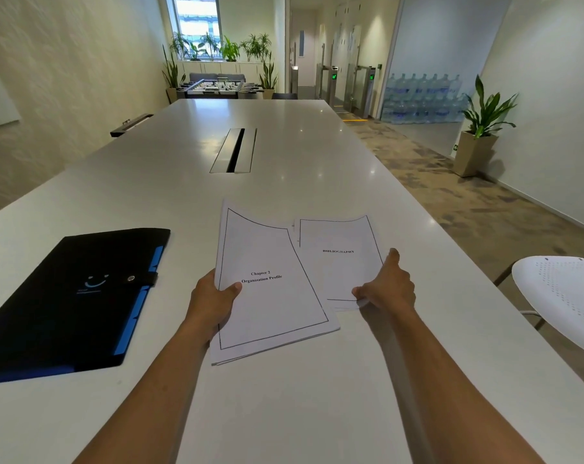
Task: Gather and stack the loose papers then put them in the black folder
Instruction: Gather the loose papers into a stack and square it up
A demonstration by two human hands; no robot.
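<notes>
My left hand [210,301] grips the left edge of a sheaf of white papers [270,296] headed "Chapter 2 Organization Profile", thumb on top. My right hand [388,285] pinches the lower right corner of a second set of papers [339,262] headed "BIBLIOGRAPHY", which lies partly under the first sheaf's right edge. Both sets are at the middle of the white table [283,413]. The black folder [72,296] with blue tabs lies shut on the table to the left, a snap strap across its right edge.
A slot-shaped cable hatch [234,150] is set into the table farther back. A white perforated chair [565,296] stands at the table's right edge. A black chair back [131,124] shows past the far left edge. A potted plant [478,142] stands by the right wall.
</notes>
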